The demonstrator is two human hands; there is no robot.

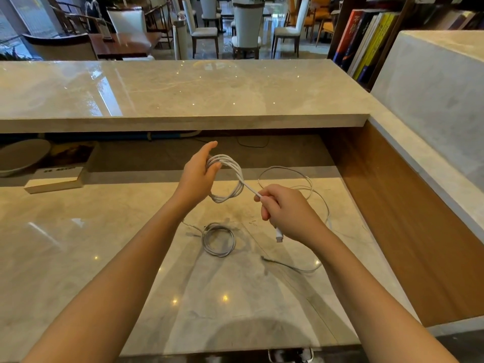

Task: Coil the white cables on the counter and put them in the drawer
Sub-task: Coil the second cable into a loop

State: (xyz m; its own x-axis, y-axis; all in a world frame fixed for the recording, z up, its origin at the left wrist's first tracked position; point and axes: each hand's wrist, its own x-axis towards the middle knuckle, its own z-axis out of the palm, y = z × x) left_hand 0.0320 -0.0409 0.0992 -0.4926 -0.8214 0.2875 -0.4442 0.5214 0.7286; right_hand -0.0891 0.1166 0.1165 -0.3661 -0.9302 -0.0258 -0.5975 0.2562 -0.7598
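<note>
My left hand holds a coil of white cable above the counter, several loops gathered between thumb and fingers. My right hand is closed on the free end of that same cable; its white plug hangs below my fist. A finished white coil lies flat on the marble counter below my hands. A third, loose white cable sprawls uncoiled to the right, its dark-tipped end near the middle. No drawer is visible.
A raised marble ledge runs across behind the counter, with a wood side panel on the right. A book and a bowl sit at the back left under the ledge. Books stand at upper right.
</note>
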